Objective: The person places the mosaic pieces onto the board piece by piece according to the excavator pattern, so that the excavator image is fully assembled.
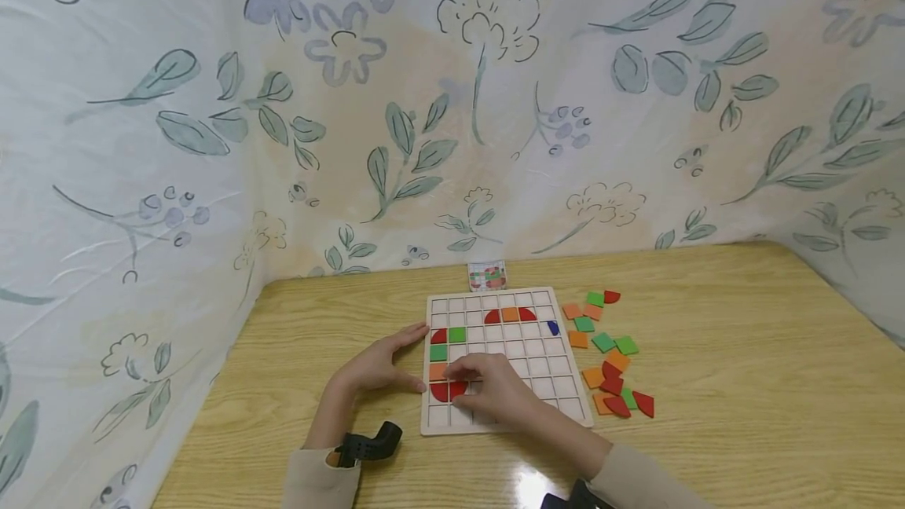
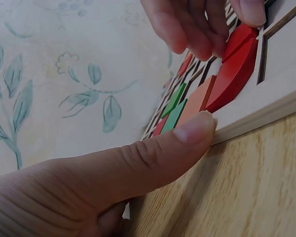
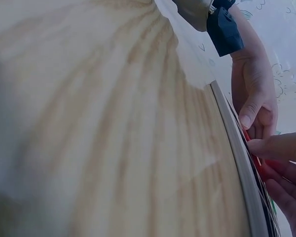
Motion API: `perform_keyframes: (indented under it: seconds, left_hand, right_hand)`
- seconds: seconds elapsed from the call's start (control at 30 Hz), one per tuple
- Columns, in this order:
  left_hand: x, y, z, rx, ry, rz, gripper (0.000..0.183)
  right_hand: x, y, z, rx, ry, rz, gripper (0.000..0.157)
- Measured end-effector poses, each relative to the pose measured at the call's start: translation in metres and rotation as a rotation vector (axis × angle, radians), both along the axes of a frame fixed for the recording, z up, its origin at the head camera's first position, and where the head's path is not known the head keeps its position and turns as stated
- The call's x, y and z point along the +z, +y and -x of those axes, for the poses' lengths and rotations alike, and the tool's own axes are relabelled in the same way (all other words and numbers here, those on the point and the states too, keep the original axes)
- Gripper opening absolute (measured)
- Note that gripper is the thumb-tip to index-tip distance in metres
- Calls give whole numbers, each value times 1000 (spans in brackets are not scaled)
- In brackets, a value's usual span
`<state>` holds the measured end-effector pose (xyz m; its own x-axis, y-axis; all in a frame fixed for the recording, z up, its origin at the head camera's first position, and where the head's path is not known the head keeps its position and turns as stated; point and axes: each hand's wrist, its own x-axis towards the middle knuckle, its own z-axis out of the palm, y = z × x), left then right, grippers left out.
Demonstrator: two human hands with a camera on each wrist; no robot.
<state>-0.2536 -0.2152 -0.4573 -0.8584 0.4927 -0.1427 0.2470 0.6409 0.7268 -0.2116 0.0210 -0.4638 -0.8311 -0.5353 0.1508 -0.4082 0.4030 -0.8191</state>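
Left hand (image 1: 375, 368) lies relaxed along the left edge of the board (image 1: 535, 366), fingers extended and thumb touching the rim, apparently steadying it. Over the board's near-left part, the right hand (image 1: 498, 391) bends its thumb and fingers around the inner red piece (image 1: 459, 389), pinching it flat beside the outer red piece (image 1: 439, 392); together they make a rounded shape. Seating that piece squarely in its cell looks like the step in hand. Its next move seems to call for a light press, then a release that leaves the neighbours undisturbed.

Farther up the board's left column sit a salmon square (image 1: 436, 371), a teal square (image 1: 438, 352) and a red quarter (image 1: 439, 335), with a green square (image 1: 457, 335) beside the last. Loose pieces (image 1: 592, 378) lie right of the board, some overlapping. Near its far side, an orange square (image 1: 511, 314) stands between two red quarters. Just beyond is a patterned card (image 1: 488, 276), perhaps the guide for the layout.
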Motion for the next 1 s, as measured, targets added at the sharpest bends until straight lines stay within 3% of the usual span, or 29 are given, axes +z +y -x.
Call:
perform_keyframes:
  seconds: [0.5,0.7,1.0]
  left_hand:
    - [-1,0,0,4,-6,-7,92]
    - [1,0,0,8,-14,-8,93]
    - [0,-2,1,-9,-9,-14,93]
  right_hand:
    - [8,20,6,-19,-105,82,29]
    - [12,47,13,-71,-134,78,30]
    - [17,104,20,-163,-99,194,35]
